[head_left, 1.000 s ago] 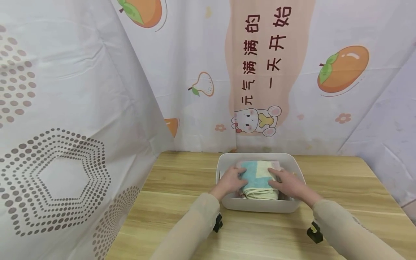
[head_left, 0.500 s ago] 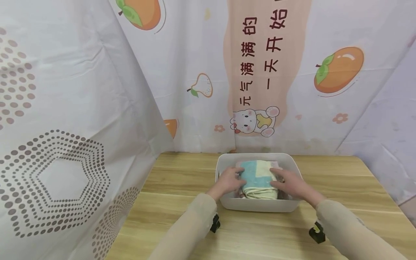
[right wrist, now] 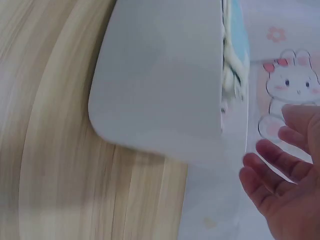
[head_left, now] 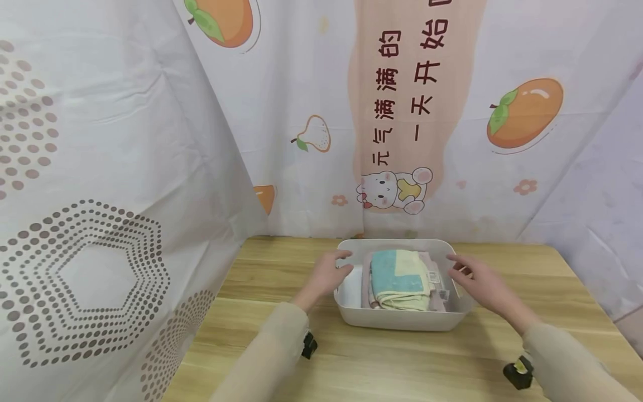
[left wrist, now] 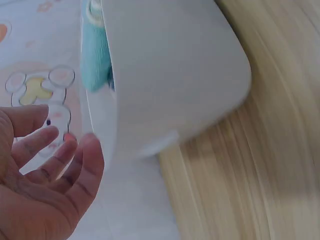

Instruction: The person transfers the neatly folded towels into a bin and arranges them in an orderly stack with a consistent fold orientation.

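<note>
Flanking the white tub (head_left: 402, 319) on either side, your two hands hold nothing at this moment. Your left hand (head_left: 329, 273) hovers at the tub's left rim with the fingers spread and loosely bent, fingertips near the far-left corner; from the left wrist view I can't tell if they touch the plastic. Your right hand (head_left: 477, 278) sits just off the right rim, fingers likewise apart and relaxed, and the right wrist view shows a gap between them and the wall.

The folded towel (head_left: 399, 277) lies inside the tub, toward the middle and right, on top of a pinkish cloth (head_left: 436, 279) whose edges and small tags peek out on the right. It sits flat and squared to the walls, which suits a snug container: the stack fills most of the floor and leaves only a bare strip on the left.

The towel looks soft and napped, teal on the left part and pale yellow on the right, with a rolled fold at the near edge. The tub is smooth, matte plastic with rounded corners and a flared lip, a shape that gives fingers somewhere to hook under. It rests on a wooden table (head_left: 281, 279) with a pale, streaky grain. Printed sheets (head_left: 100, 167) with fruit and dot patterns hang at the left and far sides, thin and creased.
</note>
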Motion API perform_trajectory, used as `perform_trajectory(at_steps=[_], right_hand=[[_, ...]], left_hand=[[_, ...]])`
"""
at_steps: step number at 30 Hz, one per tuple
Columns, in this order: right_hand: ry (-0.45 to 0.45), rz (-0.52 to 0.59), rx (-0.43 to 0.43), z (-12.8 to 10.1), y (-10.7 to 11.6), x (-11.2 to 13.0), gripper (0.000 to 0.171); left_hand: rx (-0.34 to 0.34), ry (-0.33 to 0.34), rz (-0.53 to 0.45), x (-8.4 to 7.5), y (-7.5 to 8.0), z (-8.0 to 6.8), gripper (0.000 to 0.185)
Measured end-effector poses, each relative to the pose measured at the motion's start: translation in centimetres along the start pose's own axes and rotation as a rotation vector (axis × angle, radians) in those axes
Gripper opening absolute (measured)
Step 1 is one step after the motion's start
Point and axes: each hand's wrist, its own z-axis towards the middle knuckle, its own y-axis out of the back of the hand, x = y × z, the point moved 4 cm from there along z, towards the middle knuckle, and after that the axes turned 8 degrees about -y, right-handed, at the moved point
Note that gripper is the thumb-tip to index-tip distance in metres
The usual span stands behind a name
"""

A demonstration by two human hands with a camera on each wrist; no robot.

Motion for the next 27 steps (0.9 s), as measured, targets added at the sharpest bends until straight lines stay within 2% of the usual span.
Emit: perform_trajectory(at_steps=[2, 7, 9, 15, 21, 27], right_hand=[[0.002, -0.005, -0.039, -0.4, 0.8, -0.8, 0.041], [-0.003, -0.053, -0.128, -1.5, 2.4, -3.3, 0.043], [-0.008, -0.080, -0.153, -2.0, 2.7, -4.3, 0.044], [-0.056, -0.161, -0.173, -3.1, 3.5, -7.1, 0.051], [-0.124, -0.206, -0.167, -4.2, 4.0, -9.2, 0.062], [-0.138, -0.255, -0.188, -5.2, 4.2, -11.0, 0.066]], left_hand=[[-0.029, 0.036, 0.026, 0.8, 0.9, -0.4, 0.041], [-0.089, 0.102, 0.208, 3.3, 3.1, -1.7, 0.051], [-0.097, 0.113, 0.288, 4.3, 3.9, -2.4, 0.056], [-0.097, 0.151, 0.435, 6.9, 6.0, -4.3, 0.073], [-0.065, 0.193, 0.546, 9.4, 7.7, -6.3, 0.081], [-0.063, 0.266, 0.563, 11.5, 8.6, -8.3, 0.080]])
